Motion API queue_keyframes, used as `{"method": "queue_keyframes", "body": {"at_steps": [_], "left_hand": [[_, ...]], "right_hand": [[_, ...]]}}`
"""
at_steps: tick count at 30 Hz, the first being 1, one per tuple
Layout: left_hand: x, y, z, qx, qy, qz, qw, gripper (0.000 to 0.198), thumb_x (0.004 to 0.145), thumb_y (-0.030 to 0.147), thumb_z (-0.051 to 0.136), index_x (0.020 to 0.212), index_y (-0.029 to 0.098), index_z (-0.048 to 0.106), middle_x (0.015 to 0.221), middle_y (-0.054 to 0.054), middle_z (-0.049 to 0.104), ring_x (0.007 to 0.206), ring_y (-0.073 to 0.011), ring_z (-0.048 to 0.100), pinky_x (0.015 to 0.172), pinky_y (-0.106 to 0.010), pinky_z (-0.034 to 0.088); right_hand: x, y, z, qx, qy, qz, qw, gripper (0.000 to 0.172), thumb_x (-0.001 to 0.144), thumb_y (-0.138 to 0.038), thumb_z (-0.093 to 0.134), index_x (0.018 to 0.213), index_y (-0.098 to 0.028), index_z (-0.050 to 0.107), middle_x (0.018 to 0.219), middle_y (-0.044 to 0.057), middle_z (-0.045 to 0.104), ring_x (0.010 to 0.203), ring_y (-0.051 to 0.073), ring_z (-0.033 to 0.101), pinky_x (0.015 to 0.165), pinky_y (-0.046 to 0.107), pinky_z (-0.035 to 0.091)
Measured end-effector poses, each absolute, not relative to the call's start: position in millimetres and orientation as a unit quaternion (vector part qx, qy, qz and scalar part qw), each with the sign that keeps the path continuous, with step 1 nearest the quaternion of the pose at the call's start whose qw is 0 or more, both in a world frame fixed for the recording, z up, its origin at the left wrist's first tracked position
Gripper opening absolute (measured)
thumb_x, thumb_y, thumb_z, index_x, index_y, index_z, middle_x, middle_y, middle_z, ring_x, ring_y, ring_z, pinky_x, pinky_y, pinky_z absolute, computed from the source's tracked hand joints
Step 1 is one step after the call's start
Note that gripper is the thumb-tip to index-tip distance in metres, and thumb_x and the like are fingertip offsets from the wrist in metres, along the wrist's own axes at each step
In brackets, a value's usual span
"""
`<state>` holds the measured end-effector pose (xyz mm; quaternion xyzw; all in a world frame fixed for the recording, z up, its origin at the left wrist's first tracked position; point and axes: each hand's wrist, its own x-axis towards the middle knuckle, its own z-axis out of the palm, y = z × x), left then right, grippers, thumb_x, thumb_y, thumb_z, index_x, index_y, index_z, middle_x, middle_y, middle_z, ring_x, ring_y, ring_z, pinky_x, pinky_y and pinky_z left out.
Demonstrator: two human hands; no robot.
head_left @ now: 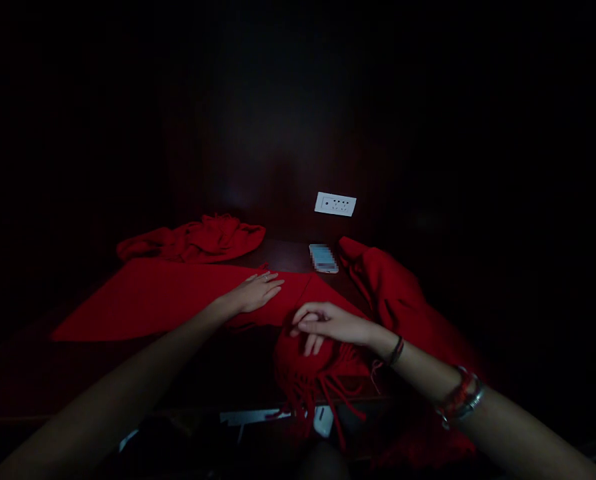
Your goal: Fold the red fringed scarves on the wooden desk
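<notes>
A red scarf (143, 297) with a fringed end lies stretched across the dark table. My left hand (258, 292) rests palm down on it, fingers extended, with a ring on one finger. My right hand (323, 325) is at the scarf's near right end, its fingers curled at the fabric; the exact grip is partly hidden. Below that hand, the red fringe (323, 393) hangs in loose strands over the table's front edge. Bracelets circle my right wrist and forearm.
Bunched red cloth (198, 239) sits at the back left. More red fabric (393, 287) lies along the right. A phone (323, 258) lies near the wall, below a white power socket (335, 204). A white object (323, 421) shows beneath the table edge. The surroundings are very dark.
</notes>
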<state>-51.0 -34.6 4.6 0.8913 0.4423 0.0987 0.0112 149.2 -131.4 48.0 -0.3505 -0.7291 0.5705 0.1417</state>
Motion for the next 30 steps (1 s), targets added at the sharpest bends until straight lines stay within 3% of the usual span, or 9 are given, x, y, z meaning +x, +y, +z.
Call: {"method": "queue_keyframes", "body": {"at_steps": [4, 6, 8, 12, 18, 23, 27, 30], "left_hand": [[-39.5, -49.9, 9.1, 0.902, 0.413, 0.124, 0.000, 0.047, 0.084, 0.043, 0.017, 0.122, 0.023, 0.036, 0.128, -0.004, 0.036, 0.117, -0.0170, 0.028, 0.096, -0.033, 0.019], [-33.7, -57.7, 10.5, 0.910, 0.394, 0.125, -0.012, 0.049, 0.083, 0.047, 0.021, 0.121, 0.022, 0.038, 0.125, -0.005, 0.040, 0.115, -0.0177, 0.032, 0.096, -0.033, 0.019], [-30.2, -62.6, 11.0, 0.916, 0.383, 0.115, -0.022, 0.052, 0.080, 0.052, 0.025, 0.119, 0.021, 0.040, 0.122, -0.005, 0.043, 0.113, -0.0187, 0.034, 0.095, -0.033, 0.020], [-35.2, -58.7, 10.4, 0.907, 0.406, 0.093, -0.056, 0.047, 0.081, 0.049, 0.026, 0.114, 0.022, 0.046, 0.119, -0.006, 0.045, 0.111, -0.0201, 0.037, 0.094, -0.035, 0.021], [-71.2, -36.7, 20.9, 0.827, 0.559, 0.020, -0.062, 0.048, 0.082, 0.047, 0.024, 0.118, 0.022, 0.042, 0.129, -0.008, 0.033, 0.118, -0.0269, 0.024, 0.093, -0.044, 0.021], [-95.8, -25.7, 30.1, 0.738, 0.675, -0.024, -0.021, 0.055, 0.081, 0.050, 0.019, 0.127, 0.021, 0.027, 0.134, -0.011, 0.021, 0.120, -0.0284, 0.019, 0.092, -0.045, 0.023], [-98.1, -22.4, 25.7, 0.714, 0.699, -0.041, -0.009, 0.056, 0.081, 0.050, 0.018, 0.129, 0.021, 0.022, 0.135, -0.010, 0.019, 0.121, -0.0279, 0.018, 0.093, -0.045, 0.022], [-97.5, -22.8, 25.5, 0.701, 0.712, -0.032, -0.027, 0.055, 0.081, 0.050, 0.018, 0.129, 0.024, 0.022, 0.136, -0.008, 0.016, 0.121, -0.0284, 0.016, 0.093, -0.046, 0.022]], "right_hand": [[176.5, -98.1, 54.2, -0.454, -0.808, 0.295, 0.233, 0.022, 0.078, -0.035, 0.040, 0.085, -0.016, 0.049, 0.087, 0.006, 0.058, 0.074, 0.013, 0.057, 0.069, 0.028, 0.044], [190.0, -79.9, 50.0, -0.508, -0.822, 0.141, 0.216, 0.020, 0.077, -0.030, 0.044, 0.088, -0.015, 0.052, 0.094, 0.008, 0.057, 0.087, 0.015, 0.053, 0.079, 0.028, 0.039], [198.4, -63.9, 42.5, -0.562, -0.806, 0.063, 0.176, 0.025, 0.075, -0.027, 0.047, 0.095, -0.013, 0.052, 0.103, 0.011, 0.055, 0.094, 0.017, 0.050, 0.083, 0.027, 0.036], [197.5, -40.0, 32.9, -0.641, -0.757, 0.062, 0.105, 0.039, 0.072, -0.028, 0.051, 0.106, -0.011, 0.049, 0.105, 0.011, 0.055, 0.092, 0.018, 0.052, 0.077, 0.023, 0.038], [194.1, -19.2, 36.3, -0.693, -0.710, 0.082, 0.099, 0.023, 0.071, -0.023, 0.049, 0.088, -0.013, 0.061, 0.088, 0.010, 0.062, 0.080, 0.018, 0.057, 0.063, 0.022, 0.040], [211.3, -15.4, 31.9, -0.709, -0.680, -0.005, 0.184, 0.025, 0.076, -0.023, 0.042, 0.092, -0.015, 0.058, 0.091, 0.012, 0.060, 0.084, 0.019, 0.056, 0.068, 0.024, 0.039], [205.0, -22.0, 26.3, -0.672, -0.721, -0.004, 0.168, 0.027, 0.078, -0.027, 0.041, 0.096, -0.014, 0.055, 0.097, 0.013, 0.056, 0.088, 0.019, 0.052, 0.074, 0.026, 0.038], [191.2, -28.9, 23.7, -0.632, -0.749, -0.024, 0.197, 0.043, 0.076, -0.041, 0.042, 0.112, -0.017, 0.045, 0.113, 0.013, 0.045, 0.101, 0.022, 0.043, 0.079, 0.031, 0.036]]}}
